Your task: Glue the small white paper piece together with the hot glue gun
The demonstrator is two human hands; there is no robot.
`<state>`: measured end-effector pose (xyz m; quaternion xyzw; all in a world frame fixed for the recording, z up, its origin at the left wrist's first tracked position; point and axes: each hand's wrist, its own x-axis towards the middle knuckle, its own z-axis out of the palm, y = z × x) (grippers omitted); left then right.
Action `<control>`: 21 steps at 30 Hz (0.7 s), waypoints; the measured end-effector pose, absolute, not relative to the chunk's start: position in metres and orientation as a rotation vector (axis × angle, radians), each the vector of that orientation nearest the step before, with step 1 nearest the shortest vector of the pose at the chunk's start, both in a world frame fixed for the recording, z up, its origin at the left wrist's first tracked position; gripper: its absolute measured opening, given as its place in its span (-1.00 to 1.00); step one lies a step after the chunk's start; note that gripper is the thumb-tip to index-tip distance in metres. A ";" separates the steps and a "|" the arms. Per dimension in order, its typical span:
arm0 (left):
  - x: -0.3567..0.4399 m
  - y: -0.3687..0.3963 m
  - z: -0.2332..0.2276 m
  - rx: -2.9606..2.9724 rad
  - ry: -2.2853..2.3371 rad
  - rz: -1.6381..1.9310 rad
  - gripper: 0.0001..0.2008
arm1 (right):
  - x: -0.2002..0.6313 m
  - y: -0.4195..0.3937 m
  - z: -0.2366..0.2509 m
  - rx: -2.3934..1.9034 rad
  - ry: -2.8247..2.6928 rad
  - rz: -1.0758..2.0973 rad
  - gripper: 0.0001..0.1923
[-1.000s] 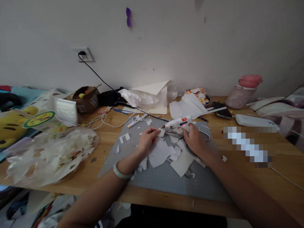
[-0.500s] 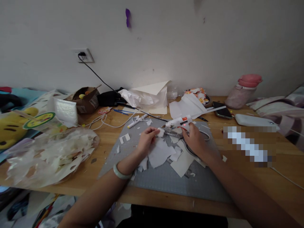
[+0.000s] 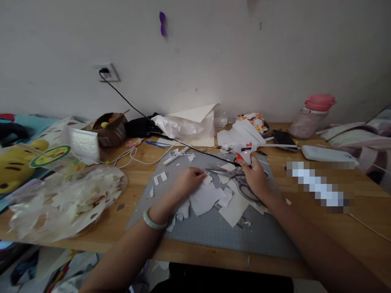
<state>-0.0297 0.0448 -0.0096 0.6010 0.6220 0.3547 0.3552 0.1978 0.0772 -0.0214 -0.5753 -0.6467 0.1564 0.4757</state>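
My right hand [image 3: 256, 175] is wrapped round the handle of a white hot glue gun [image 3: 249, 156] with an orange trigger and a small red light. The gun's nozzle points left, and a long pale glue stick [image 3: 276, 145] juts from its back. My left hand [image 3: 190, 181] is closed, its fingertips pinching a small white piece [image 3: 208, 179] low over torn white paper [image 3: 204, 199]. Between the hands, scissors [image 3: 246, 189] with grey handles lie on the grey cutting mat [image 3: 195, 234], partly behind my right hand. Paper scraps surround them.
A black cord [image 3: 195, 150] runs from the wall socket [image 3: 106, 72] towards the glue gun. A white marker-like pen [image 3: 176, 156] lies at the mat's back edge. To the left is a plastic bag of scraps [image 3: 67, 199]; a pink-lidded bottle [image 3: 311, 118] stands at right.
The glue gun has swung back to the right and levelled, away from the small white piece. My left hand has lowered slightly, bringing the piece down near the torn paper.
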 end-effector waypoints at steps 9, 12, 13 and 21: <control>-0.024 0.019 0.021 1.792 1.581 1.285 -0.86 | 0.192 0.067 -0.023 -1.415 -1.486 0.349 -0.68; -0.003 0.004 0.014 1.527 1.200 1.064 -0.62 | 0.188 0.064 -0.024 -1.329 -1.759 0.186 -0.72; 0.006 -0.001 0.009 1.363 1.070 0.977 -0.54 | 0.187 0.063 -0.025 -1.284 -1.848 0.137 -0.72; 0.036 -0.019 -0.016 0.773 0.491 0.833 -0.47 | 0.179 0.060 -0.026 -1.121 -2.232 -0.393 -0.67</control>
